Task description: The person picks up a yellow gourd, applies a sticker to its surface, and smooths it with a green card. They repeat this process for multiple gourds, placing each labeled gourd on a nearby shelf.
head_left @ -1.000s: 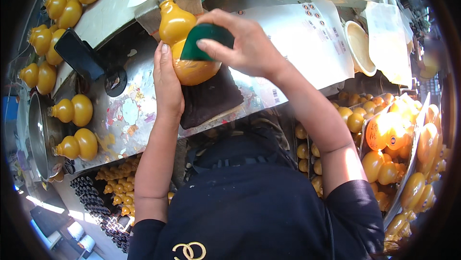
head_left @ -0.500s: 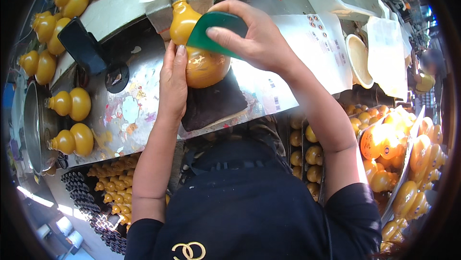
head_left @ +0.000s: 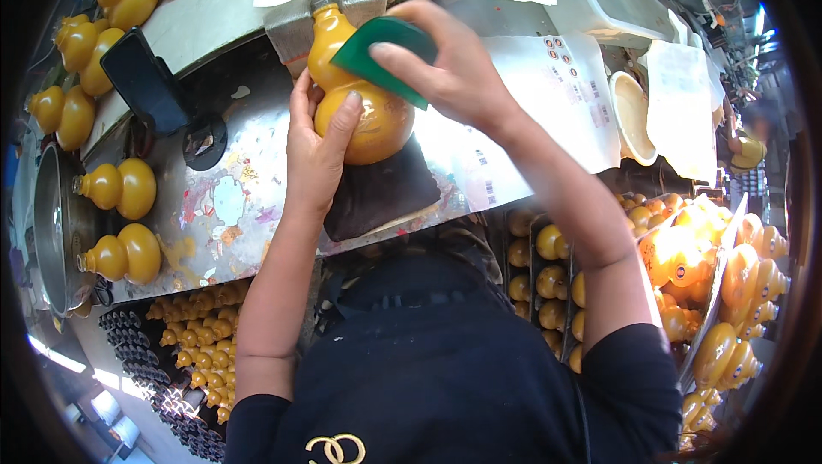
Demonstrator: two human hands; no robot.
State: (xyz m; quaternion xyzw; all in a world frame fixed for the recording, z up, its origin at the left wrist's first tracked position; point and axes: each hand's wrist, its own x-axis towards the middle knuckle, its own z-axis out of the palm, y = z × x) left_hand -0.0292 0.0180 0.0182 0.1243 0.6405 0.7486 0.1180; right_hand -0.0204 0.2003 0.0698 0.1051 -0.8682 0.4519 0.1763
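Observation:
A glossy yellow gourd-shaped bottle [head_left: 374, 126] lies on a dark cloth pad [head_left: 385, 194], its neck pointing away and propped on a grey padded rest [head_left: 364, 0]. My left hand [head_left: 321, 139] grips it from the left, thumb over the lower bulb and fingers on the far side. Held between thumb and fingers of my right hand [head_left: 445, 66] is a green flat scraper [head_left: 390, 46]. Its edge touches or sits close to the bottle's waist and upper bulb; I cannot tell which. Faint markings show on the lower bulb.
More gourd bottles [head_left: 128, 257] stand at left beside a metal basin [head_left: 53, 233] and a phone on a stand [head_left: 145, 79]. A sticker sheet [head_left: 556, 104], a cream oval dish [head_left: 634, 113] and a clear plastic bin [head_left: 599, 2] lie right. Crated gourds [head_left: 552, 284] fill the space below.
My left thumb has shifted right and down onto the lower bulb. The bottle appears slightly turned, and the scraper has moved slightly along with my right hand.

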